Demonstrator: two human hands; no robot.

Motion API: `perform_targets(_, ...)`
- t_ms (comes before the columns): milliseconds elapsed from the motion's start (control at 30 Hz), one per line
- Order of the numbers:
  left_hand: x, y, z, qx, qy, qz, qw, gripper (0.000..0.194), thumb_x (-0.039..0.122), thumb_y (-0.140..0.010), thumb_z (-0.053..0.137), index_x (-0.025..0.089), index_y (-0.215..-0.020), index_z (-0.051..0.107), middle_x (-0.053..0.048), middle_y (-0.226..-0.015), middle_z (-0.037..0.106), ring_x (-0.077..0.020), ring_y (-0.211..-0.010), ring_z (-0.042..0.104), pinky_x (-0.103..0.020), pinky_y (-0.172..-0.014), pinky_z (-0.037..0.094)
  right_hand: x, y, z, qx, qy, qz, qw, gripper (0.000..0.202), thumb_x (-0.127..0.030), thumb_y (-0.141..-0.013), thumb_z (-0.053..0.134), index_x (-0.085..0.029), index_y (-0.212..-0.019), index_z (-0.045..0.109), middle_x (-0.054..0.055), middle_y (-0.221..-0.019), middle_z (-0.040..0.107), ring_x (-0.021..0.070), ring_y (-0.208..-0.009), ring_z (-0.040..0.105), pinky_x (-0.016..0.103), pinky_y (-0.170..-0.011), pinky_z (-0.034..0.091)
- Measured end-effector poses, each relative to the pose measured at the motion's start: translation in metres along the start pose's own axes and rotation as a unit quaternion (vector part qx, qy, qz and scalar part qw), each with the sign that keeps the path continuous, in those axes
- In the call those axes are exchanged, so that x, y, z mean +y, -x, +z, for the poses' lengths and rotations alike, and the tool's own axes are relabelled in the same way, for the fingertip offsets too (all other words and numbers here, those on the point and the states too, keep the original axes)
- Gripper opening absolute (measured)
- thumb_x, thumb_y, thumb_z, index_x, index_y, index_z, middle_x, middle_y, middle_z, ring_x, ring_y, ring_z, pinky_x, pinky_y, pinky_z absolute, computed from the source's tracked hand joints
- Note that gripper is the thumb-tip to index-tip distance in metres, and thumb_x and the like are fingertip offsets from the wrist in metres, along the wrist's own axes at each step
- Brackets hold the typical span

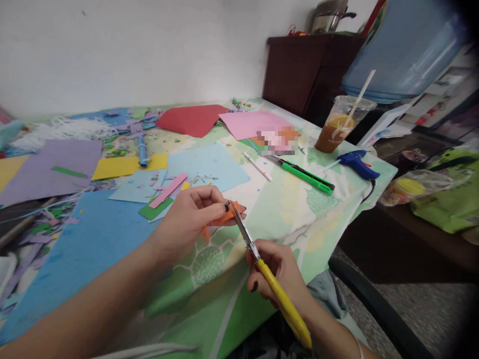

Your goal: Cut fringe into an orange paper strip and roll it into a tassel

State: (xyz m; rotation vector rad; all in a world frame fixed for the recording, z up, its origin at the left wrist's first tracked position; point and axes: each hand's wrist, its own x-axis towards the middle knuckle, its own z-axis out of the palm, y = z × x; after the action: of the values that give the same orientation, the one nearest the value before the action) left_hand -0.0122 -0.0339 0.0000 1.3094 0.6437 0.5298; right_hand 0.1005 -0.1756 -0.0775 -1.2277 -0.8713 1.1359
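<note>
Between the thumb and fingers of my left hand (200,209) is a small piece of orange paper (225,215), with part of it hanging below the fingers. My right hand (279,269) grips a pair of scissors with yellow handles (284,299). The metal blades point up and to the left, and their tips lie at the orange paper by my left fingertips. Whether the blades are fully closed is hard to make out. Just beyond my left hand lie a pink paper strip (169,190) and light blue sheets (209,167).
A green utility knife (307,175), a blue glue gun (359,163) and a plastic cup with a straw (339,124) stand or lie at the right. Coloured sheets, such as a blue one (82,259) and a red one (192,119), and paper scraps cover the left and back.
</note>
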Motion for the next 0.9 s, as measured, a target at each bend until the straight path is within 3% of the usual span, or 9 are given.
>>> perform_targets(467,-0.0011,-0.001,-0.0009,0.002,-0.002,0.004,1.0,0.015,0.017,-0.073,0.063,0.016,-0.06,0.057,-0.004,-0.072,0.073,-0.0238,-0.086,0.07,-0.038,-0.081,0.057,0.0049,-0.0001,-0.0015,-0.001,0.002,-0.003,1.0,0.04,-0.037,-0.057,0.081,-0.019,-0.064,0.046,-0.008,-0.053,0.032,0.007,-0.047,0.028,0.02,-0.041,0.019)
perform_targets(900,0.0009,-0.0007,-0.0004,0.006,0.004,0.001,1.0,0.015,0.016,-0.073,0.064,0.016,-0.06,0.056,-0.004,-0.073,0.074,-0.0239,-0.086,0.07,-0.037,-0.079,0.057,0.0029,-0.0008,-0.0004,0.015,0.015,0.004,1.0,0.045,-0.045,-0.052,0.083,-0.019,-0.063,0.047,-0.007,-0.052,0.032,0.007,-0.046,0.027,0.02,-0.04,0.019)
